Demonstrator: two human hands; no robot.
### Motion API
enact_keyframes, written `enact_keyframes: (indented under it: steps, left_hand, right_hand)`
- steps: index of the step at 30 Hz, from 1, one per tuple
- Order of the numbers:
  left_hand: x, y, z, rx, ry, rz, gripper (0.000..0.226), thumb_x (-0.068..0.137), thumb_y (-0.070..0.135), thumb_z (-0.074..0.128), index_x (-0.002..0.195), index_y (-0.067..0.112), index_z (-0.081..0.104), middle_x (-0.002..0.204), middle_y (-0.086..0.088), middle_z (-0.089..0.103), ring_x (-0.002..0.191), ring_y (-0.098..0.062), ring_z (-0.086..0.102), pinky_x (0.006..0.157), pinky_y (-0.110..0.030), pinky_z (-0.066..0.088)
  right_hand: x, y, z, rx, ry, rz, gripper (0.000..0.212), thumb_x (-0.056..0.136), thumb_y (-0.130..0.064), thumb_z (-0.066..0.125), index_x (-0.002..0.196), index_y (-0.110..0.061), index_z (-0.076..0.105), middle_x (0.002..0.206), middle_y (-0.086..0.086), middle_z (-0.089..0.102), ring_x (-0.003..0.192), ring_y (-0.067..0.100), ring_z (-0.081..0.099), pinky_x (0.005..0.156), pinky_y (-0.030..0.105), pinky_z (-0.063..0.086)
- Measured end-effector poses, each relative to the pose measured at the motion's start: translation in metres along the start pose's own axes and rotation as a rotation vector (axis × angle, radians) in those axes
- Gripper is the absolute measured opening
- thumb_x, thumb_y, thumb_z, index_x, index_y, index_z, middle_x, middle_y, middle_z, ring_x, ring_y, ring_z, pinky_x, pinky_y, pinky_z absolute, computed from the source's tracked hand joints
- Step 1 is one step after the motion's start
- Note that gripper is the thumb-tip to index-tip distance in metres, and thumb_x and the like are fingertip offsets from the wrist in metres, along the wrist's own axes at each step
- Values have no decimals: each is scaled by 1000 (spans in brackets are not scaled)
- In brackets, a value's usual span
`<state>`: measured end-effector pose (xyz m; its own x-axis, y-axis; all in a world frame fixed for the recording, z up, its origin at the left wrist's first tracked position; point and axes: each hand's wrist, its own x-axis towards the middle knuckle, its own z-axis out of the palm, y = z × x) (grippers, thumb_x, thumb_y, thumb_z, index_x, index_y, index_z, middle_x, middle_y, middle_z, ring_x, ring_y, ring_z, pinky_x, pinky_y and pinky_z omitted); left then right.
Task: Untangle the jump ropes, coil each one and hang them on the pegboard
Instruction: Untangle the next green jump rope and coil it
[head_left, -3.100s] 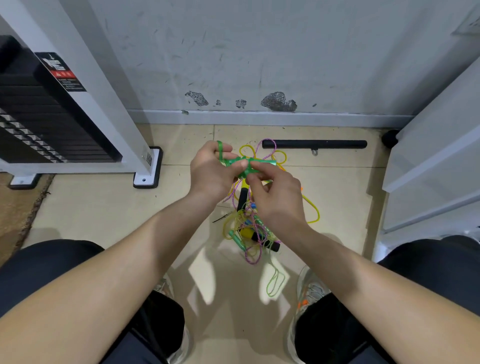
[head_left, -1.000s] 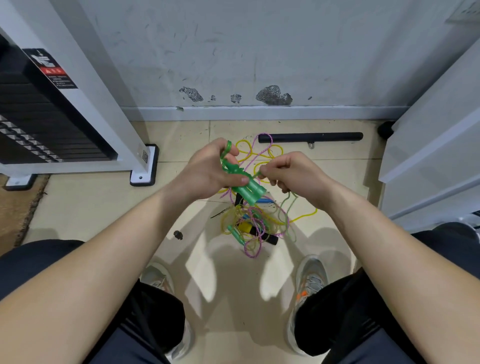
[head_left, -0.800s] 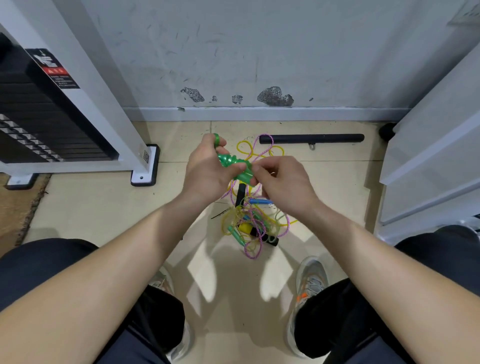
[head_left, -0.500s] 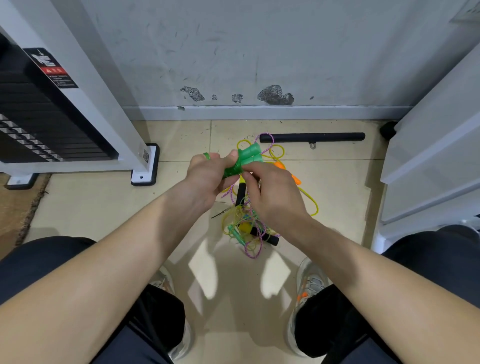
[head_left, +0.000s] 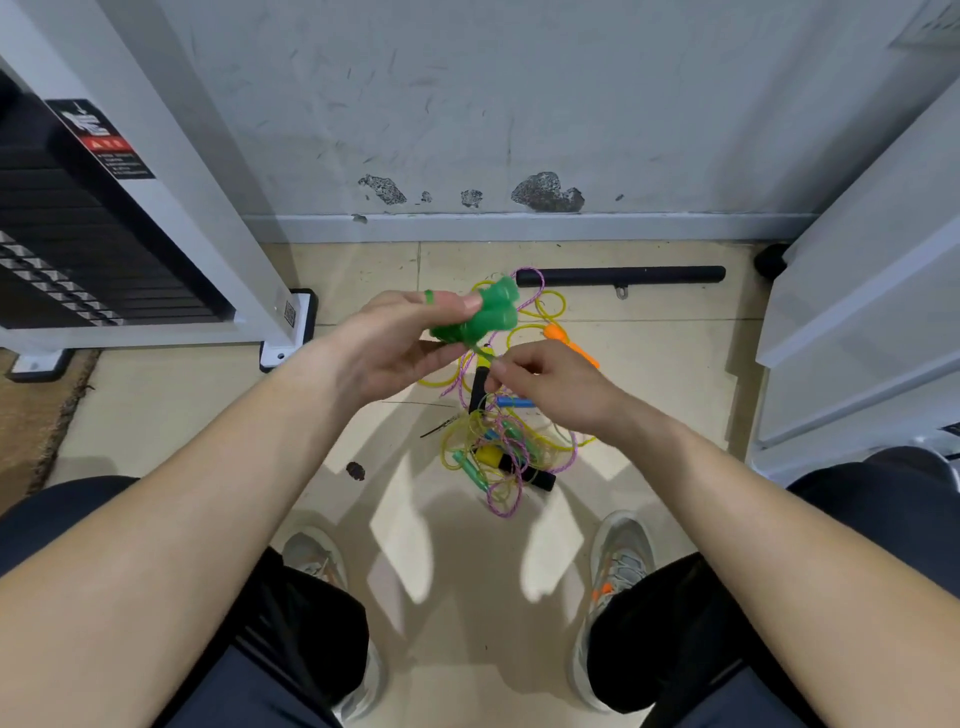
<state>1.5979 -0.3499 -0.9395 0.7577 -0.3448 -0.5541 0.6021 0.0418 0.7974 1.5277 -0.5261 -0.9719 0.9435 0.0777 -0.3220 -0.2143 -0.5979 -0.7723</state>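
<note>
My left hand (head_left: 400, 338) grips two green jump-rope handles (head_left: 488, 314) side by side, with a loop of green rope (head_left: 429, 296) over one finger. My right hand (head_left: 545, 382) pinches the thin green rope (head_left: 480, 353) just below the handles. Beneath both hands a tangle of jump ropes (head_left: 506, 441) lies on the tiled floor: yellow and purple cords, black, blue, yellow and green handles. An orange handle (head_left: 563, 340) pokes out behind my right hand. The pegboard is not in view.
A weight-stack machine (head_left: 104, 234) with a white frame stands at the left, its foot (head_left: 288, 332) near the ropes. A black bar (head_left: 621, 275) lies by the wall. White furniture (head_left: 862, 312) closes off the right side. My shoes (head_left: 618, 566) flank the floor below the tangle.
My right hand has let go of the green handles and slid down and right along the green rope. My left hand keeps the handles, now pointing up and right.
</note>
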Motion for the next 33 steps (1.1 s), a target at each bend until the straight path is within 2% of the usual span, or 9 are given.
enact_keyframes:
  steps: [3,8,14,18,20,23,26,29,33]
  left_hand:
    - [-4,-4,2,332,-89,56,49,80,4,78,123,6,55,97,-1,67,72,-14,69,65,-25,60]
    - [-4,-15,8,810,-49,205,62,69,13,90,120,15,55,110,2,57,74,-12,60,71,-30,60]
    - [6,-18,4,1012,140,345,73,64,30,92,121,18,48,104,8,56,86,-16,54,75,-29,46]
    - [10,-21,7,994,284,418,74,63,35,91,120,21,46,101,11,53,91,-16,53,74,-30,44]
    - [12,-21,8,950,365,435,75,62,36,91,120,21,46,103,9,54,95,-18,56,81,-36,49]
    - [13,-21,8,747,428,401,79,59,38,92,120,18,45,99,8,51,97,-23,61,87,-44,54]
    - [11,-23,9,445,417,320,81,57,34,93,119,18,43,102,4,50,99,-27,65,83,-48,59]
    - [9,-25,11,190,359,207,66,76,15,86,123,13,40,125,-8,51,94,-28,68,73,-39,62]
    - [6,-22,13,12,284,125,71,81,9,80,136,3,35,134,-14,49,88,-27,71,71,-36,62]
  right_hand:
    - [4,4,-18,-26,23,23,23,91,-30,69,73,-15,70,68,4,53,62,14,43,61,29,35]
    - [3,1,-18,11,42,13,13,85,-11,67,77,-16,76,70,-1,60,59,2,46,55,16,37]
    - [4,-7,-19,193,78,89,18,93,-15,61,87,-8,77,59,-14,56,47,0,45,50,16,35]
    - [4,-10,-14,352,128,109,22,93,-10,55,82,-8,74,68,-4,58,48,10,38,52,28,34]
    - [0,-14,-7,311,212,63,23,94,-13,55,85,-10,76,68,-12,63,49,6,45,56,27,39]
    - [-10,-20,6,238,403,-53,16,96,-23,61,94,-20,76,72,-12,68,64,1,59,63,17,43]
    - [-17,-20,18,199,465,-122,13,96,-26,64,103,-26,74,70,-14,65,61,-1,55,62,14,40]
    - [-17,-20,18,171,472,-141,18,97,-26,62,110,-25,75,72,-19,60,61,-7,53,60,8,35]
    - [-14,-19,7,159,477,-163,15,97,-27,62,100,-24,77,76,-19,63,64,-8,52,60,8,33]
